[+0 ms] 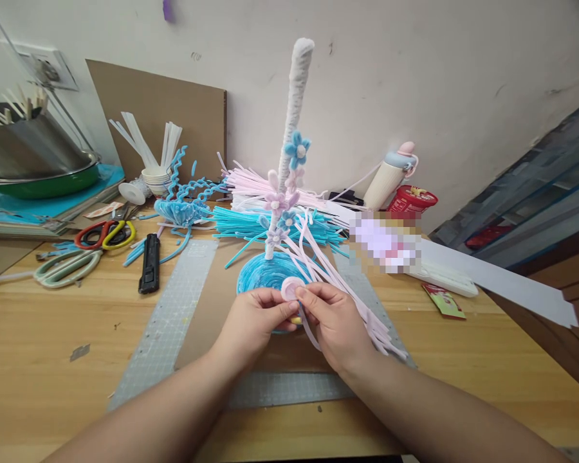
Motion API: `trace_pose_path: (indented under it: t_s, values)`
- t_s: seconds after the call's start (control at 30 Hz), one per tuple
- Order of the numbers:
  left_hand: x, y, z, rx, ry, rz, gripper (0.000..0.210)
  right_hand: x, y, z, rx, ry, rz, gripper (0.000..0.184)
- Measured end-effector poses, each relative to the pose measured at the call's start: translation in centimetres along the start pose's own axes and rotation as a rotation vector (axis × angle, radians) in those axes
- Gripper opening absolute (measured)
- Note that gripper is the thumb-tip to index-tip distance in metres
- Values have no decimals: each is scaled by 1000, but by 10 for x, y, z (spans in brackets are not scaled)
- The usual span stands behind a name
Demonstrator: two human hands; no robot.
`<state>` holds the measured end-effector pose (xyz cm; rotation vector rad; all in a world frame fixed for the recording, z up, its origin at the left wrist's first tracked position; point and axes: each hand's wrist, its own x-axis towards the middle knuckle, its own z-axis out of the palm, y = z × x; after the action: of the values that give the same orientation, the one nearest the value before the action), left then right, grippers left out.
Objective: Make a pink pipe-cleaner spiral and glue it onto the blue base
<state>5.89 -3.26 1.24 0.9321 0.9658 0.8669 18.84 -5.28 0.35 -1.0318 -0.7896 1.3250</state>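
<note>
Key relation, I'd judge: coil vs. its tail. The pink coil (291, 287) sits right at the fingertips, btwn L hand (253, 318) and R hand (340, 328), flat side tilted up toward the viewer. It's round, so no real long axis; the tail (309, 326) has one, dropping from the coil & curving down-right btwn the hands, nearer R hand. Neither hand is clearly closer to the coil: both touch it.

Grip: both closed. L hand pinches the coil's lower-L edge, thumb below; R hand has thumb & forefinger clamped on its R edge (whether they also nip the tail, can't tell). A small yellow bit (296, 319) shows just under L thumb, too hidden to ID.

Rel. to the rest: coil is held in front of the blue disc (255, 273), overlapping its R side in view; contact unclear. White post (296, 96) rises beyond; loose pink stems (377, 337) lie R, partly behind R hand.
</note>
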Motion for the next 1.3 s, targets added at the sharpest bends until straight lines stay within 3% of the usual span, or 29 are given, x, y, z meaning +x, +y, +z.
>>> trace_pose_path:
  t_s: [0.2, 0.37, 0.57, 0.9, 1.13, 1.3]
  values:
    - [-3, -3, 5, -69, 52, 42, 26, 1, -4, 0, -40, 51, -84, 22]
    - [-5, 3, 4, -66, 63, 152, 28, 1, -9, -1, -66, 59, -59, 25]
    - [-4, 10, -4, 175, 105, 233, 24, -1, -7, -1, -100, 21, -46, 25]
    - [-4, 15, -4, 64, 28, 86, 24, 0, -9, -1, -126, -7, -63, 23]
    - [-5, 15, -4, -118, -61, 39, 20, -1, -12, -3, -211, -41, -56, 21]
    - [-6, 18, -6, -79, -81, 47, 22, 2, -15, -6, -310, -80, -70, 26]
